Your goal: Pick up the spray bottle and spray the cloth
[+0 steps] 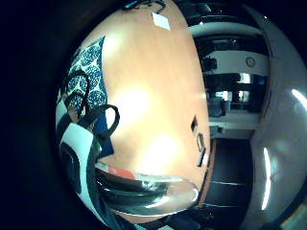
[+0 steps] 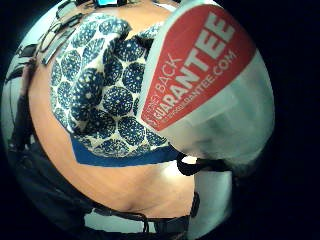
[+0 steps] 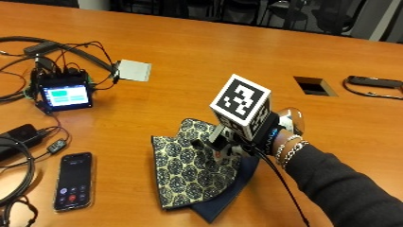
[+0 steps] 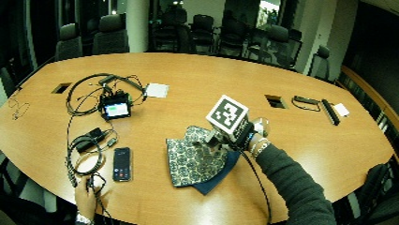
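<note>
A gloved right hand point(image 3: 252, 137) hovers over a patterned cloth point(image 3: 195, 163) lying near the bench's point(image 3: 189, 52) front edge. A phone point(image 3: 74, 180) lies well apart toward the left edge, beside a small screen point(image 3: 63, 94).

The spray bottle point(image 2: 210, 85) carries a red label with white words: "BACK GUARANTEE" above a web address ending ".COM".

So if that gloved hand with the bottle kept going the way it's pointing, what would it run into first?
Most likely the patterned cloth. The right hand holds the spray bottle just above it, aimed down at the fabric, with nothing visible between. How far above is unclear.
</note>
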A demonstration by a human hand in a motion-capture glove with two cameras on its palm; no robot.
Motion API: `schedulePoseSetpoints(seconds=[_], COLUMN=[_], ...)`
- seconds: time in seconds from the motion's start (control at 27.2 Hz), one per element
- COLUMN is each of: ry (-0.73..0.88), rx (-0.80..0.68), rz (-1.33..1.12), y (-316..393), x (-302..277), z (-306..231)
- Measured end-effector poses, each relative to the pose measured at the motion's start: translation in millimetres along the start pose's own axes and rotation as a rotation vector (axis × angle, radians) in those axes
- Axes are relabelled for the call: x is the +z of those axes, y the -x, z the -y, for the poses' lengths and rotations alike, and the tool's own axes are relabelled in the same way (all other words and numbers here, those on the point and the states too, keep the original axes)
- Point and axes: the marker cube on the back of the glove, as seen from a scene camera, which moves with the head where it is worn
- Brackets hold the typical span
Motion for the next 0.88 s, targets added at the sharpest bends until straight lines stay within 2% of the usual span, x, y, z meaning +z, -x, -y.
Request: schedulePoseSetpoints(seconds=[0.26, 0.55, 0.7, 0.88], ry=[-0.006, -0.134, -0.226, -0.374], rx=[0.016, 0.173, 0.230, 0.282], rz=[0.026, 0.155, 0.277, 0.544], y=[-2.2, -42.2, -49.3, -50.6], x=[-1.0, -43.2, -70.7, -105.6], z=[-2.6, -14.8, -12.7, -5.3])
